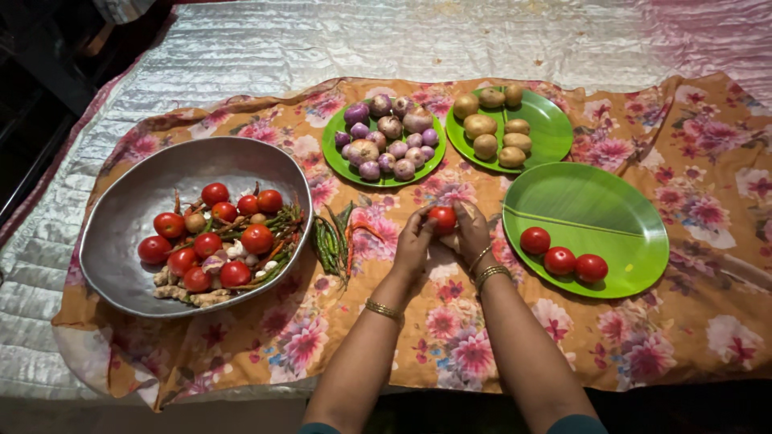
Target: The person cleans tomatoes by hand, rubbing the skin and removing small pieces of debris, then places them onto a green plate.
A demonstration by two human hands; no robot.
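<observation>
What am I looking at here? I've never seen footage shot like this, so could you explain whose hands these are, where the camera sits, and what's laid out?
There is no machine here. The one picture comes from a camera worn on a person's head, looking down at their own two bare hands.

The left hand and right hand meet over a flowered cloth and together hold one red tomato in a fingertip grip.

On the cloth, at the left, a grey metal bowl holds more tomatoes with green chillies and pale roots. A few loose chillies lie beside it. Farther back, one green plate carries small purple onions and another carries potatoes. At the right, a larger green plate has three tomatoes.
</observation>
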